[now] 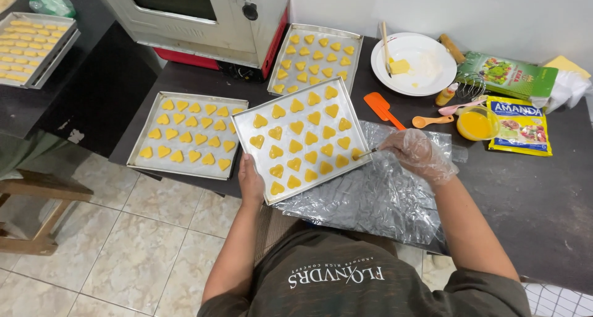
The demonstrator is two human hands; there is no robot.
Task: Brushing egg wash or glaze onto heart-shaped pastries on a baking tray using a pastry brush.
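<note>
Left hand (pixel 250 182) grips the tray (pixel 247 116) edge; right hand (pixel 415 151) (gloved) pinches a brush (pixel 365 152).

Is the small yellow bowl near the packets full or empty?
Nearly full. The small bowl holds orange-yellow liquid up to near its rim, beside the orange spoon. What the liquid is, I cannot tell.

The left hand (pixel 250 182) holds the tray (pixel 244 126) edge; left of this grip a second tray (pixel 139 145) lies close, leaving a narrow gap. Past the right hand (pixel 415 151) stand a spatula (pixel 382 107), spoon (pixel 431 120) and yellow bowl (pixel 477 124). Nearer the body, the plastic sheet (pixel 377 199) lies open.
</note>
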